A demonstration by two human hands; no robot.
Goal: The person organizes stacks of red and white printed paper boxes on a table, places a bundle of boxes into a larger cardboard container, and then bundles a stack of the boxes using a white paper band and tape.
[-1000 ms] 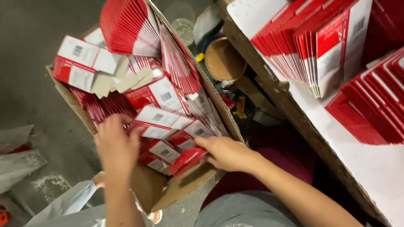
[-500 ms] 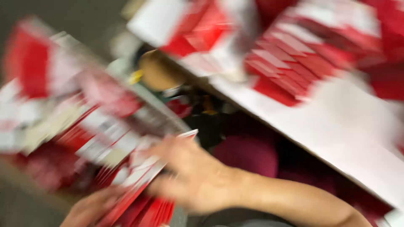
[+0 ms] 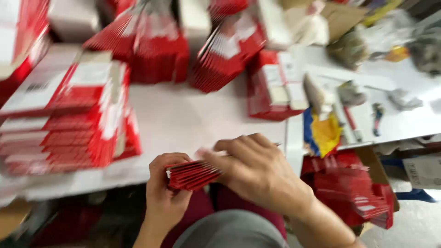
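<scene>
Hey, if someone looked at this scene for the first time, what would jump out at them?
The bundle of flat red cartons at bottom centre, gripped between the left hand and right hand. Behind it, fanned red-and-white stacks crowd the white table, and a yellow and blue scrap lies at its right edge.

hands: 2 | hand-held bundle of flat red packets (image 3: 192, 175): 1 | red-and-white packet stacks on worktop (image 3: 183, 119): about 6, blurred | yellow-and-blue bag (image 3: 321, 133) at right edge: 1
</scene>
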